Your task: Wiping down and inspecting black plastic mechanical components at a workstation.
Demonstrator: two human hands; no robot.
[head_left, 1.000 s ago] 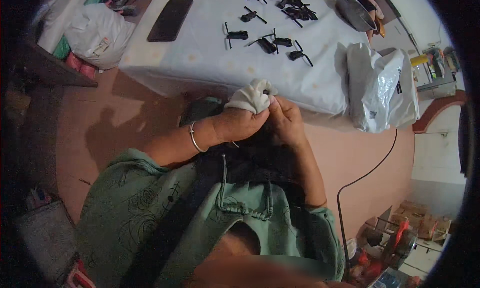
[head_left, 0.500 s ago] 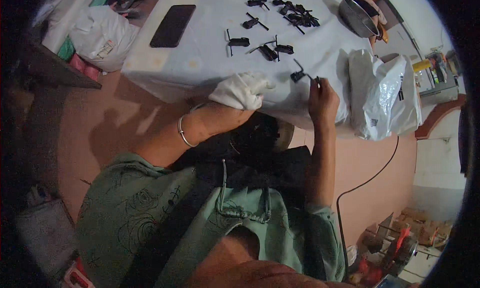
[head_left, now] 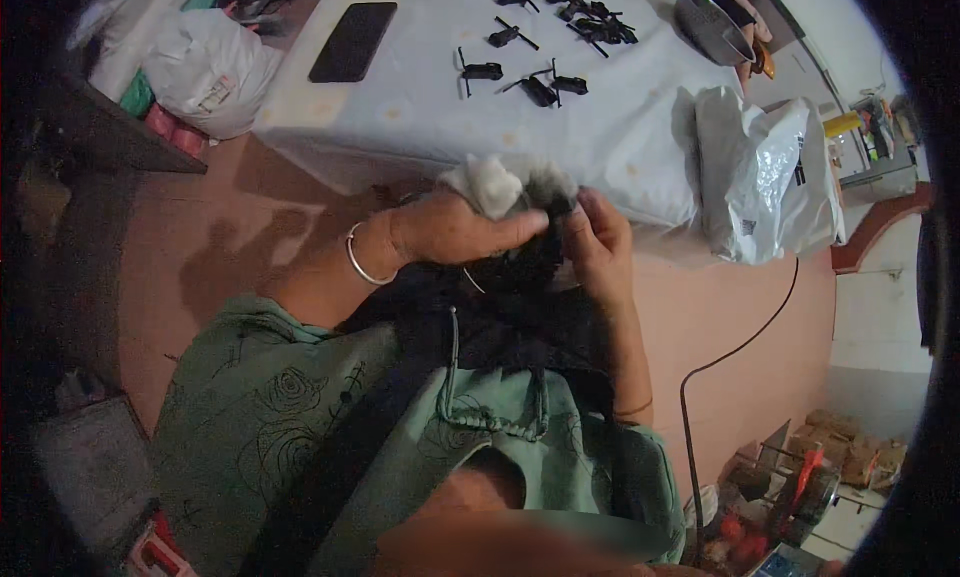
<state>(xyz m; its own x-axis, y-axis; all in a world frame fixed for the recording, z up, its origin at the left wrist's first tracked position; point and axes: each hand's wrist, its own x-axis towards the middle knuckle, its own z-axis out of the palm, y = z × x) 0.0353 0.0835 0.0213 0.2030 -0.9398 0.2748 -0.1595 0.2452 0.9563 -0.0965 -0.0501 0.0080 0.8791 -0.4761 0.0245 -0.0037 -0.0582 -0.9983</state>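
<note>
The left hand (head_left: 445, 229) clasped a white cloth (head_left: 490, 185) beside a blurred dark part (head_left: 552, 194), seemingly mid-wipe, which the right hand (head_left: 603, 239) pinched between its fingers at the front of the desk (head_left: 430, 47), where similar black parts (head_left: 482, 72) lay, finished or unfinished, I couldn't tell.

- The top (head_left: 565, 477) was muted green, with loose, wide sleeves (head_left: 275, 322).
- Thin dark lines formed rose-like swirls (head_left: 290, 387).
- Braided trim (head_left: 490, 424) crossed the front, joined to slim cords (head_left: 453, 357).
- A silver bangle (head_left: 355, 262) circled the left wrist (head_left: 385, 242).
</note>
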